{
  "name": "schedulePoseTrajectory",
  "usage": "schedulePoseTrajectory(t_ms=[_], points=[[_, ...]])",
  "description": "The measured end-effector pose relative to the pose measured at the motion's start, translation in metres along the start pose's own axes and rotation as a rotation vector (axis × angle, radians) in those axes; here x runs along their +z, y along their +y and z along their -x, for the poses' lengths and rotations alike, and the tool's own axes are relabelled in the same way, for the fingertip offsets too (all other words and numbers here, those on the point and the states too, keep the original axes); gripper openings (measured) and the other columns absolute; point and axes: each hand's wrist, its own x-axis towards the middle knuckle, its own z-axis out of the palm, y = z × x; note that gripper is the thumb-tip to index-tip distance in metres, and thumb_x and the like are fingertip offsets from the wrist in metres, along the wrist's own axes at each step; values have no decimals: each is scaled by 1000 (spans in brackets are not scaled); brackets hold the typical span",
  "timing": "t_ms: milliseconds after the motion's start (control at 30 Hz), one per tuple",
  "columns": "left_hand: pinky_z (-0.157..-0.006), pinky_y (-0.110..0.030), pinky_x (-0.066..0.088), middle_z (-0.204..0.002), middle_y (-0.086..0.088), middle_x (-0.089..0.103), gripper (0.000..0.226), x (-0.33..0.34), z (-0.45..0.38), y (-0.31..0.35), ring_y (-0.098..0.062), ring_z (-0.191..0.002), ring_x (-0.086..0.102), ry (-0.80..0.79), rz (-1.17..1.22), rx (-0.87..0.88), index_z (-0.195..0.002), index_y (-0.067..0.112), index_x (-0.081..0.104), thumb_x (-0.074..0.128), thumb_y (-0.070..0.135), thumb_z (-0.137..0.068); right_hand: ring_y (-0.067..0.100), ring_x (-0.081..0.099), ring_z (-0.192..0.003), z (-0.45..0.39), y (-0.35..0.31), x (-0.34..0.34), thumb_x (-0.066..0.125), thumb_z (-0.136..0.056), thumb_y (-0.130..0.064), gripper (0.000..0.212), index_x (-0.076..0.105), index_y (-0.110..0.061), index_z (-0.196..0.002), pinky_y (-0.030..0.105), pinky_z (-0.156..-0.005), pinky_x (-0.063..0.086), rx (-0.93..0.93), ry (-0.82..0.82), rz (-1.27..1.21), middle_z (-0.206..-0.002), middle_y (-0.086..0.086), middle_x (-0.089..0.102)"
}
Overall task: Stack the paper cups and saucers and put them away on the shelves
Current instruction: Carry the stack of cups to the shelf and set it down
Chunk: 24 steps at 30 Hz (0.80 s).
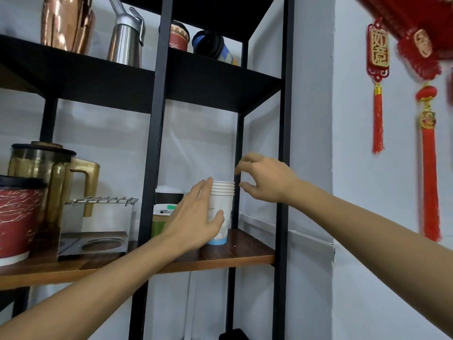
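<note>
A stack of several white paper cups (222, 201) with a blue-printed base stands upright on the wooden shelf (242, 252), near its right back corner. My left hand (193, 222) wraps the stack's left side, with the thumb across the front and the fingers reaching up to the rims. My right hand (266, 179) hovers just right of the top rims. Its fingers are spread and it does not touch the cups. No saucers are in view.
Behind my left hand stands a dark-lidded cup (169, 193) on a green container. Further left are a metal rack (100, 200), a glass pitcher (46, 173) and a red paper cup (17, 217). A black frame post (282, 148) stands beside my right hand. Red ornaments (427, 155) hang on the right wall.
</note>
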Motion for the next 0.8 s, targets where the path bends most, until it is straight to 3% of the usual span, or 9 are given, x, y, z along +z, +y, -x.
schedulePoseTrajectory(t_ms=[133, 333, 567, 800], points=[[-116, -47, 38, -170, -2, 18, 80, -20, 15, 4, -22, -155, 21, 33, -105, 112, -162, 28, 13, 50, 50, -95, 25, 61, -118, 39, -11, -5, 61, -96, -28, 35, 60, -21, -130, 30, -85, 51, 79, 150, -33, -136, 4, 58], [-106, -48, 48, -167, -2, 28, 70, -35, 44, 12, -25, -155, 22, 63, -100, 269, -159, 28, 28, 48, 45, -95, 28, 58, -122, 110, -35, -13, 61, -93, -31, 45, 55, -24, -137, 40, -90, 55, 179, 237, 10, -143, 7, 56], [-115, -43, 28, -161, 0, 39, 69, -19, 96, 28, -26, -154, 26, 105, -38, 408, -156, 30, 38, 49, 48, -91, 27, 51, -135, 192, -72, -15, 59, -93, -34, 41, 59, -23, -133, 43, -106, 47, 300, 324, 71, -143, 5, 56], [-110, -46, 37, -158, -1, 44, 67, 8, 162, 57, -29, -152, 30, 95, 68, 462, -153, 25, 45, 53, 44, -89, 28, 47, -142, 258, -106, -14, 61, -95, -36, 40, 62, -24, -133, 45, -109, 44, 380, 351, 115, -149, 4, 54]])
